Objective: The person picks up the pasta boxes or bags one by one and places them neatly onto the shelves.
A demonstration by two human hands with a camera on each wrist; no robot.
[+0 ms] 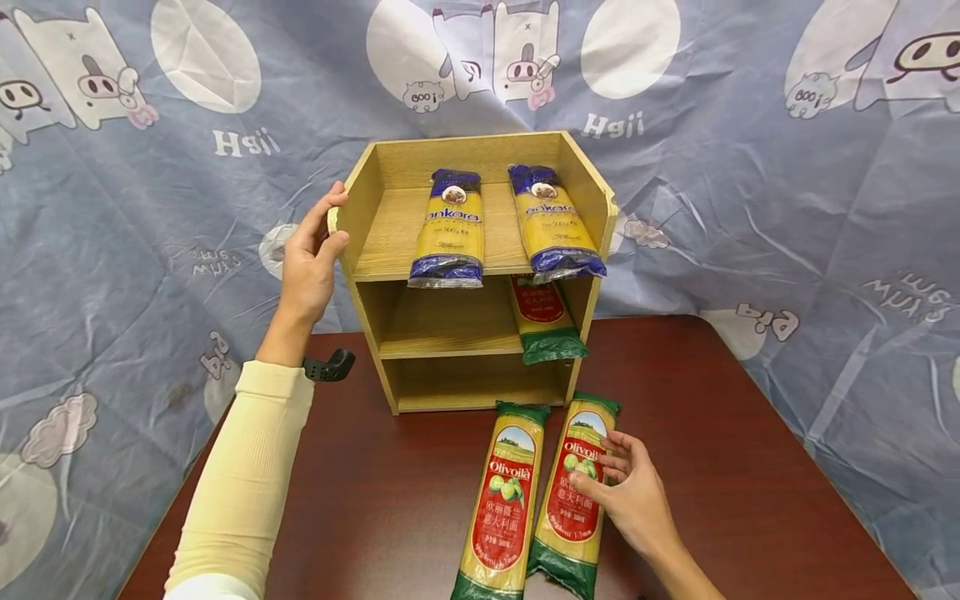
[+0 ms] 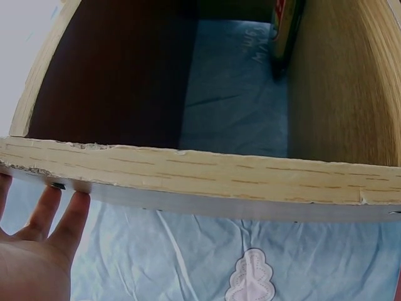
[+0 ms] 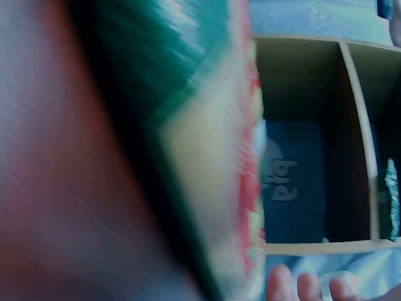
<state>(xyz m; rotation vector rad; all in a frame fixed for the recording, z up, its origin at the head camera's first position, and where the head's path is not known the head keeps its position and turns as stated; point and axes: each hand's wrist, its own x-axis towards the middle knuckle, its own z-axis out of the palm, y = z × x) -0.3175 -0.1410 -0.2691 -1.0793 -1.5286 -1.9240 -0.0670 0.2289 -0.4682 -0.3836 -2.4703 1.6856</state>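
Observation:
My left hand (image 1: 309, 258) holds the front edge of the left side panel of a wooden shelf (image 1: 465, 343); in the left wrist view its fingertips touch the panel's outer face. Over the right-hand green-and-red spaghetti packet (image 1: 573, 500) hovers my right hand (image 1: 633, 492), thumb and fingers spread apart; contact is unclear. Another spaghetti packet (image 1: 501, 500) lies beside it on the table. One more green-ended packet (image 1: 543, 321) sits on the middle level at the right. Two blue-and-yellow pasta packets, left (image 1: 452, 229) and right (image 1: 557, 221), lie on the top level.
The dark red table (image 1: 720, 433) carries the shelf near its back. Behind it hangs a blue patterned cloth (image 1: 300, 108), which also runs along both sides. A black band (image 1: 328, 365) is on the left wrist.

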